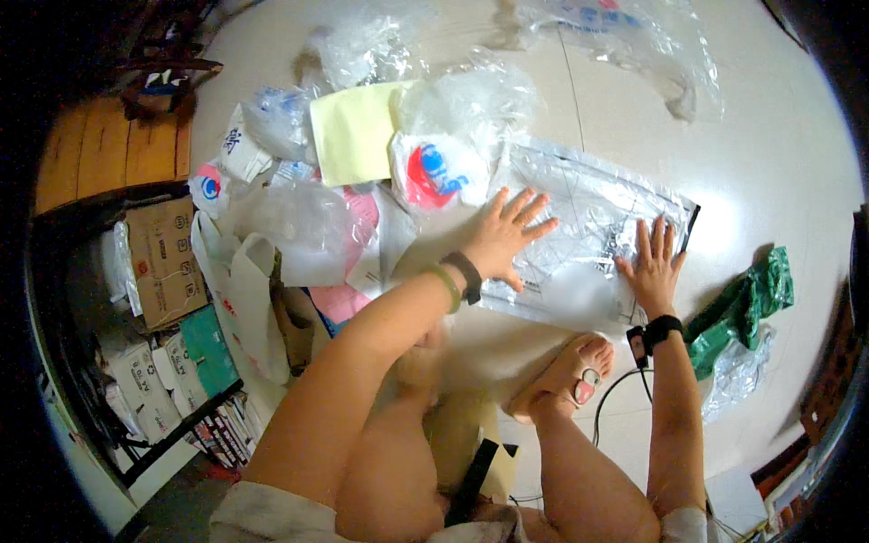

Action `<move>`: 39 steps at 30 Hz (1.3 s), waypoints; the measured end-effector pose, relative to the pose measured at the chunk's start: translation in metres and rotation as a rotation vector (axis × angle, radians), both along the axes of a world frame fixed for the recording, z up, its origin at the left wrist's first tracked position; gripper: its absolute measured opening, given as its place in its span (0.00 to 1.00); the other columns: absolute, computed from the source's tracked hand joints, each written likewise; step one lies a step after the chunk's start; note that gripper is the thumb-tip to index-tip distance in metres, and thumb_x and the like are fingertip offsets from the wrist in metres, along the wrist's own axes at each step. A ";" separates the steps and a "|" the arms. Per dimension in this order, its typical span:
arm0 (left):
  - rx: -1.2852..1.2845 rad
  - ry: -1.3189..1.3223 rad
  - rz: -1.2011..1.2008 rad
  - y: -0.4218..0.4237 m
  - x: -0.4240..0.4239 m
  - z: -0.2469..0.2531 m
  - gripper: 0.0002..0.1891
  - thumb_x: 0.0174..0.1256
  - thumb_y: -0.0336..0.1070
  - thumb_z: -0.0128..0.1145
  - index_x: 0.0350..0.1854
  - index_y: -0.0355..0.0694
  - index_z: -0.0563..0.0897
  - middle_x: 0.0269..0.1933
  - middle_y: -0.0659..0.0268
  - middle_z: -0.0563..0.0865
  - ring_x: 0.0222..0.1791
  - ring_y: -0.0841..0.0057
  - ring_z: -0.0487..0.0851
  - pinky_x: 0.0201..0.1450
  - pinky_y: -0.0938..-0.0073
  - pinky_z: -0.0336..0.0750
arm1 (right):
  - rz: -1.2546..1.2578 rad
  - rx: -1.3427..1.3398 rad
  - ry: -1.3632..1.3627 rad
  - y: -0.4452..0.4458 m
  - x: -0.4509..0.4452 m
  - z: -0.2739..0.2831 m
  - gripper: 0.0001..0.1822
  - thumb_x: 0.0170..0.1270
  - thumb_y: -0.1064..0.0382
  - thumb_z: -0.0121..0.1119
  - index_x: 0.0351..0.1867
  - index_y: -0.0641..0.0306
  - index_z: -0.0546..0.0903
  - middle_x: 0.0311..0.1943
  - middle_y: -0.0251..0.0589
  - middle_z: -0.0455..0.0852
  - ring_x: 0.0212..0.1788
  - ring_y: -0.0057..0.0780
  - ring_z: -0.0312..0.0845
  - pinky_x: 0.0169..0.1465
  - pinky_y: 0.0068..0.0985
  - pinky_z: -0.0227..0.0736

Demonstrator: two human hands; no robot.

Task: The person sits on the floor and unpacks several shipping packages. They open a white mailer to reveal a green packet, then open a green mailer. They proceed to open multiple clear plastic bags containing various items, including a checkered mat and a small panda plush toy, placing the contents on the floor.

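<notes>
A clear plastic bag point(577, 197) with dark printing and a dark strip at its right end lies spread flat on the tiled floor. My left hand point(510, 234) rests with fingers apart over the bag's left part; a dark band and a pale green bangle are on that wrist. On the bag's right part lies my right hand point(655, 261), palm down and fingers spread, with a black strap and a small cabled device at the wrist. Beyond my left hand are a white plastic bag with red and blue print point(434, 173) and a pale yellow sheet point(354, 134).
Crumpled clear bags point(468, 95) lie at the far side. A green plastic bag point(740, 312) is at the right. Left stand a white carrier bag point(237, 298), a cardboard box point(165, 261) and a shelf with paper packs. My sandalled foot point(577, 377) is near the bag's edge.
</notes>
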State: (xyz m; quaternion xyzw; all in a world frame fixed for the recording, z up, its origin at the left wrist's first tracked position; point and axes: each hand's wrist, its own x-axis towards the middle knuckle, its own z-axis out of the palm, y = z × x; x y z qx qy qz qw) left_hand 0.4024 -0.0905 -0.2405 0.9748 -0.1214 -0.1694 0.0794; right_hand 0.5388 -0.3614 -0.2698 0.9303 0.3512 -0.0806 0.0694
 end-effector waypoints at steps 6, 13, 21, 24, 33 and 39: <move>-0.508 -0.359 0.455 0.028 0.025 0.007 0.26 0.44 0.39 0.66 0.48 0.40 0.73 0.52 0.57 0.75 0.55 0.60 0.69 0.60 0.59 0.59 | -0.136 0.151 0.055 -0.014 0.004 0.014 0.34 0.56 0.52 0.57 0.65 0.52 0.60 0.68 0.43 0.52 0.70 0.42 0.40 0.65 0.56 0.32; 0.259 -0.590 0.534 0.134 0.054 0.005 0.21 0.50 0.32 0.59 0.50 0.43 0.75 0.56 0.57 0.74 0.63 0.63 0.64 0.65 0.57 0.52 | -0.150 0.581 0.105 0.014 -0.038 0.089 0.30 0.54 0.63 0.57 0.61 0.58 0.65 0.66 0.46 0.57 0.69 0.44 0.46 0.68 0.47 0.33; -0.436 -0.895 0.913 0.088 0.052 0.139 0.05 0.54 0.28 0.55 0.32 0.40 0.74 0.33 0.59 0.80 0.35 0.64 0.79 0.38 0.67 0.71 | -0.113 0.893 0.283 0.038 -0.045 0.137 0.34 0.48 0.66 0.61 0.59 0.66 0.64 0.63 0.52 0.61 0.66 0.47 0.53 0.66 0.40 0.46; -0.490 -0.803 0.804 0.044 0.038 0.151 0.06 0.52 0.27 0.57 0.29 0.39 0.73 0.33 0.59 0.77 0.32 0.64 0.77 0.36 0.69 0.71 | -0.160 1.140 0.552 0.058 -0.053 0.158 0.38 0.46 0.66 0.65 0.61 0.67 0.61 0.62 0.51 0.62 0.65 0.43 0.55 0.65 0.38 0.52; -0.982 -0.610 0.693 -0.042 0.001 0.127 0.09 0.56 0.30 0.59 0.26 0.38 0.70 0.35 0.61 0.76 0.37 0.74 0.73 0.42 0.75 0.67 | -0.791 1.572 1.054 0.063 -0.053 0.154 0.14 0.63 0.63 0.52 0.46 0.69 0.74 0.43 0.39 0.77 0.44 0.23 0.73 0.54 0.27 0.68; -1.495 -0.281 1.101 -0.007 -0.017 0.097 0.08 0.63 0.32 0.54 0.29 0.40 0.68 0.40 0.66 0.76 0.40 0.84 0.69 0.46 0.82 0.64 | -0.976 1.769 1.179 0.003 -0.034 0.118 0.13 0.68 0.59 0.45 0.42 0.67 0.74 0.37 0.35 0.76 0.41 0.24 0.74 0.47 0.24 0.70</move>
